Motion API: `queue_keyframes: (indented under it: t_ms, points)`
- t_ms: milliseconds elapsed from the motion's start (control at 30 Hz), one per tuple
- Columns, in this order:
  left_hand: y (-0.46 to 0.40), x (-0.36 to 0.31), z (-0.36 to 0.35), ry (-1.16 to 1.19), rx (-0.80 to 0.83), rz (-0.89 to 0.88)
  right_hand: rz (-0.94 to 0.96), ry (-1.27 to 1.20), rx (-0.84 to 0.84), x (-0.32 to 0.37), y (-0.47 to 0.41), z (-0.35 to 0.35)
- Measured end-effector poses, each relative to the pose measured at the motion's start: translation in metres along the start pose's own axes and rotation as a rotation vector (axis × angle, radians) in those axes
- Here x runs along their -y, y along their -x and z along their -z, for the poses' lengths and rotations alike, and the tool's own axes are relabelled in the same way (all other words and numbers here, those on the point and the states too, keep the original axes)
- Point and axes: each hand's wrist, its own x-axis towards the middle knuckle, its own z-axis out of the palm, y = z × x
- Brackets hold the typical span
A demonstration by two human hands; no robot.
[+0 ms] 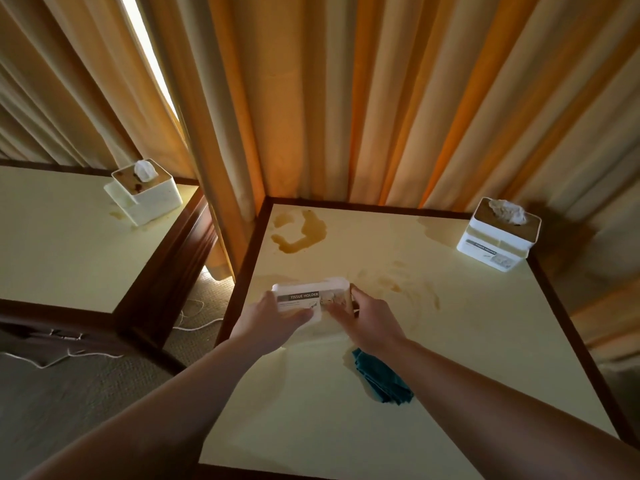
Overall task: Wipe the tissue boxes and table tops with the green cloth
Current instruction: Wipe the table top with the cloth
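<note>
Pleated orange-tan curtains fill the upper half of the view, with a bright slit of daylight at eleven o'clock. Below them the near table, cream-topped with a dark wood rim, runs from the centre out to five o'clock, its near corners cut off by the frame. A second table of the same make sits at nine o'clock, only partly in view, with carpet and a loose white cord in the gap between them.

A brown spill pools near the first table's far-left corner, and fainter smears trail toward the centre.

Both bare forearms reach in from the bottom edge. The left hand and right hand grip a white tissue box marked "TISSUE HOLDER" at dead centre, fingers curled over its front face; its underside is hidden, so whether it touches the table I cannot tell.

A second tissue box stands at two o'clock, a third, stained box at ten o'clock on the other table.

The green cloth lies crumpled on the near table at six o'clock, partly covered by the right wrist.
</note>
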Motion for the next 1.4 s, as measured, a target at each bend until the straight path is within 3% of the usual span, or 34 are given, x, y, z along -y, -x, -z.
queue_keyframes:
  t_ms: [333, 900, 1167, 1400]
  points:
    - [-0.040, -0.043, 0.013, 0.147, -0.073, -0.237, -0.022, -0.008, -0.129, 0.002, -0.028, 0.037]
    - [-0.205, -0.152, -0.073, 0.215, -0.049, -0.211, -0.210, -0.073, -0.255, -0.108, -0.171, 0.107]
    - [-0.240, -0.153, -0.095, 0.325, 0.034, -0.203, -0.290, -0.057, -0.203, -0.137, -0.198, 0.100]
    - [-0.243, -0.137, -0.101, 0.167, 0.089, -0.190, -0.376, -0.121, -0.120, -0.142, -0.189, 0.095]
